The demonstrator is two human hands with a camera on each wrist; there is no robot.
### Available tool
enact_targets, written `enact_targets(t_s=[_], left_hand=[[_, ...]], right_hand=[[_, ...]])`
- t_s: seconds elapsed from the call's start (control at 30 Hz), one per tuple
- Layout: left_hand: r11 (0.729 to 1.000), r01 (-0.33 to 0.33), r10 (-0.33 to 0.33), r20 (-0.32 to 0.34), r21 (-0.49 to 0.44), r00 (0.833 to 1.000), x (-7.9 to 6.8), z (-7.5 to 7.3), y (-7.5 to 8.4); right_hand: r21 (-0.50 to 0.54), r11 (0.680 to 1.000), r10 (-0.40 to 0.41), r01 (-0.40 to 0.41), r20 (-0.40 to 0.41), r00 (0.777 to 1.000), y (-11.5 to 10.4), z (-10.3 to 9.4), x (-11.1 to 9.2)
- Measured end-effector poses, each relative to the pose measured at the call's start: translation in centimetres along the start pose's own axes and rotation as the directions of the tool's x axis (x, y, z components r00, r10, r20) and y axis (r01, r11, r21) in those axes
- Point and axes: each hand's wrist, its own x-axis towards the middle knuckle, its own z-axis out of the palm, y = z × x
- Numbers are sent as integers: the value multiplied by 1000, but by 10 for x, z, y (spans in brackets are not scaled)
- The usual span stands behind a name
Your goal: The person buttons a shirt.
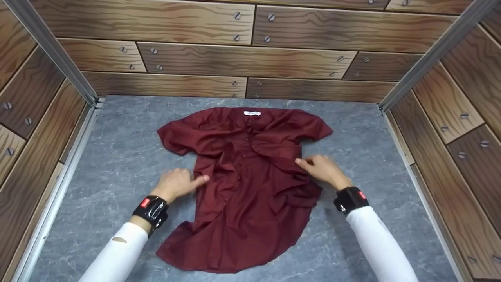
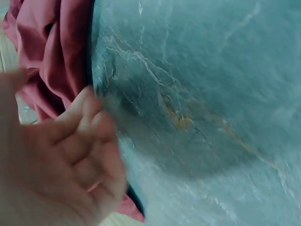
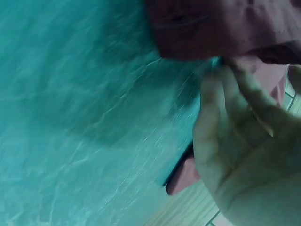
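A dark red short-sleeved button shirt (image 1: 250, 219) lies spread and wrinkled on the grey marbled surface, collar and white label (image 1: 252, 113) at the far end. At its left side is my left hand (image 1: 178, 183), thumb pointing over the cloth. In the left wrist view the left hand's fingers (image 2: 89, 150) bend loosely with nothing in them, beside the folded cloth (image 2: 51, 52). My right hand (image 1: 323, 170) is at the shirt's right side, thumb over its edge. In the right wrist view the right hand's fingers (image 3: 225, 108) reach to the cloth edge (image 3: 202, 28), fingertips blurred and partly hidden.
Wood-patterned panels (image 1: 195, 58) wall the back and both sides. Metal rails (image 1: 58, 172) run along the sides of the grey surface (image 1: 117, 129). Each wrist carries a black camera band (image 1: 152, 210), and white sleeves (image 1: 381, 243) cover the forearms.
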Motion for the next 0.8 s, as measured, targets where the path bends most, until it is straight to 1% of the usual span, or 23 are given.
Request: enact_targets(t_s=[0.07, 0.1, 0.17, 0.23, 0.27, 0.3, 0.33, 0.4, 0.47, 0.53, 0.6, 0.63, 0.7, 0.73, 0.77, 0.8], left_hand=[[1000, 11, -11, 81, -1, 997, -3, 0, 2], [1000, -1, 2, 105, -10, 994, -3, 0, 4], [997, -46, 52, 118, -57, 992, -3, 2, 6], [984, -100, 115, 96, -145, 989, 0, 4, 7], [973, -132, 147, 71, -188, 987, 2, 5, 7], [961, -150, 165, 47, -231, 985, 3, 6, 7], [948, -163, 174, 17, -273, 985, 5, 6, 7], [918, -172, 164, -52, -358, 985, 9, 6, 8], [886, -159, 120, -116, -436, 986, 13, 4, 10], [852, -133, 52, -172, -506, 984, 18, -1, 14], [821, -118, -13, -226, -558, 974, 25, -6, 20], [813, -112, -45, -253, -572, 967, 29, -9, 23], [796, -103, -99, -296, -597, 950, 37, -15, 31], [774, -97, -125, -301, -625, 945, 41, -18, 36], [737, -92, -150, -295, -670, 944, 45, -21, 41], [687, -87, -173, -279, -722, 945, 48, -24, 46]], right_hand=[[26, 1000, -10, 9, 68, 998, 3, 0, -4], [37, 999, -26, 23, 92, 995, 4, 1, -5], [68, 996, -58, 50, 125, 990, 4, 2, -6], [104, 991, -95, 81, 140, 986, 3, 3, -6], [121, 988, -111, 94, 140, 984, 3, 4, -6], [131, 986, -124, 106, 136, 983, 3, 4, -6], [143, 983, -133, 114, 130, 983, 2, 3, -5], [167, 976, -156, 138, 101, 983, -1, 1, -4], [189, 969, -173, 161, 47, 984, -5, -2, -2], [221, 958, -182, 185, -32, 983, -12, -7, 1], [264, 944, -170, 200, -131, 977, -23, -12, 5], [287, 936, -157, 205, -184, 970, -29, -14, 8], [329, 922, -108, 205, -290, 951, -43, -20, 14], [347, 916, -75, 199, -339, 938, -51, -23, 18], [369, 909, -40, 192, -383, 923, -59, -25, 22], [378, 908, -5, 182, -424, 906, -67, -27, 26]])
